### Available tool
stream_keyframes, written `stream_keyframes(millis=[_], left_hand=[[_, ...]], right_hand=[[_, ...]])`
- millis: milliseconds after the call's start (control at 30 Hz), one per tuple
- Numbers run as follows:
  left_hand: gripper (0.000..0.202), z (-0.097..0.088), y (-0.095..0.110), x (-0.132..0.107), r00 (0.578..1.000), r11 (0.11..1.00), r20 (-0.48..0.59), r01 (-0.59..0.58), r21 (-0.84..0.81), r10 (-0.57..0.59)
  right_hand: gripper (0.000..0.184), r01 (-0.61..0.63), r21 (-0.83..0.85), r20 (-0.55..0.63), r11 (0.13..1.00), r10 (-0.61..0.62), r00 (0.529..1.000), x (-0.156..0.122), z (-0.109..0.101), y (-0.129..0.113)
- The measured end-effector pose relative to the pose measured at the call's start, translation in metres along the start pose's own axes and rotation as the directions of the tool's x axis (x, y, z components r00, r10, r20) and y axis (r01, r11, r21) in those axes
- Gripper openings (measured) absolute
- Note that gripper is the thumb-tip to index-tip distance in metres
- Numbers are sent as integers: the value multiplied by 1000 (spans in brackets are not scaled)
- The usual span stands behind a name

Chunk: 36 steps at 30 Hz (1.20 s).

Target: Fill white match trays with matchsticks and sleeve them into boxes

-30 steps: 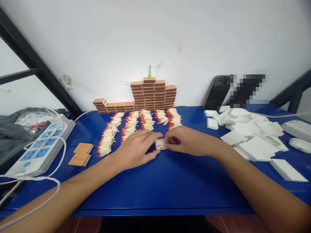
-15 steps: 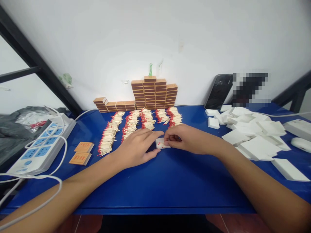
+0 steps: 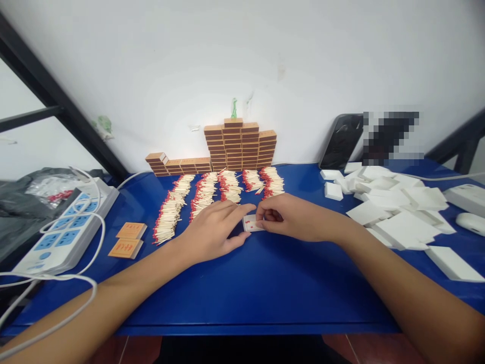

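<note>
A small white matchbox tray [image 3: 247, 228] lies on the blue table between my hands, with a few red match heads [image 3: 248, 221] showing inside. My left hand [image 3: 217, 227] holds the tray's left end between thumb and forefinger. Over its right part, my right hand [image 3: 282, 217] is curled with the fingertips pinched down at the matches; the sticks under them are hidden. Just behind my hands lie several rows of loose red-tipped matches, among them a long row [image 3: 170, 210] at the left and a shorter one [image 3: 272, 183] at the right.
Stacked matchboxes [image 3: 240, 146] stand against the wall. Two orange matchbox sleeves [image 3: 127, 247] lie at left, beside a white power strip [image 3: 68, 227] with looping cables. White empty trays [image 3: 401, 202] are heaped at right, in front of a black phone [image 3: 341, 142].
My hands and the tray stay almost in place. Fewer red match heads show in the tray, and the right fingertips have shifted slightly. The view has tilted a touch.
</note>
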<state>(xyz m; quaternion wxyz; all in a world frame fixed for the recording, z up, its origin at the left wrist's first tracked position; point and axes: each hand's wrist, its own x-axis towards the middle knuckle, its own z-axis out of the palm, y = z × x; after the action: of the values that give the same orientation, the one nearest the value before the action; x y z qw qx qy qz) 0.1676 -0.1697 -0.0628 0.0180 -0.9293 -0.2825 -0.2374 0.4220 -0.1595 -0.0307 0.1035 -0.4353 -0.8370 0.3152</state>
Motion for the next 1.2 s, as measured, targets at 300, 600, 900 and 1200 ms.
stream_keyframes(millis=[300,600,900,1200], left_hand=[[44,-1,0,2,998,1000,-62,-1,20,3],[44,1,0,1,999,1000,-46,-8,30,9],[46,1,-1,0,999,1000,-42,-7,30,8],[46,1,0,0,999,999,-31,-9,45,10]], right_hand=[[23,43,106,-38,993,-39,998,3,9,0],[13,57,8,-68,998,-56,996,3,3,2],[12,34,-37,-70,999,-37,997,0,-1,1],[14,-153,-306,-194,940,95,976,-6,-32,28]])
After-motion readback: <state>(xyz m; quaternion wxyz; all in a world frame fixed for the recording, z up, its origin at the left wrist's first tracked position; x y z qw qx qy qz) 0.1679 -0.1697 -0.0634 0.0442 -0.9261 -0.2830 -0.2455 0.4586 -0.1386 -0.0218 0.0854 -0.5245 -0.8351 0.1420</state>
